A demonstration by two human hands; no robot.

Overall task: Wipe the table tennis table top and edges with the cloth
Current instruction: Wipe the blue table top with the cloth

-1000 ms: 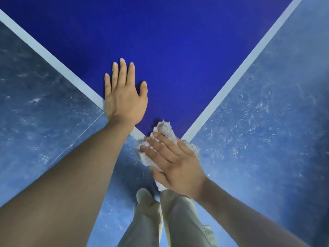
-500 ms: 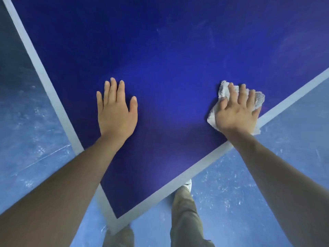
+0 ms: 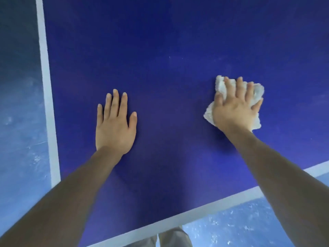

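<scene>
Seen from the head camera, looking down at the near corner of a dark blue table tennis table top (image 3: 169, 50), edged by a white border line (image 3: 45, 86) along the left side and another across the near side. No brand, label or writing legible anywhere on the top, the lines or the cloth.

Left hand (image 3: 115, 129) laid flat, palm down, on the bare blue surface, fingers straight and close together, thumb out to the side, holding nothing.

Right hand (image 3: 235, 107) pressed down on a white fluffy cloth (image 3: 258, 91), fingers spread over it and slightly bent, thumb at the cloth's left side; crumpled folds showing past the fingertips, beside the thumb and by the heel of the palm. Whether merely pressed or lightly gripped, hard to tell. Cloth on the blue surface right of the left hand and well apart from it, away from both border lines.

Below the near edge, grey trousers (image 3: 170, 237) and a mottled blue floor (image 3: 240, 229); the same floor left of the table.
</scene>
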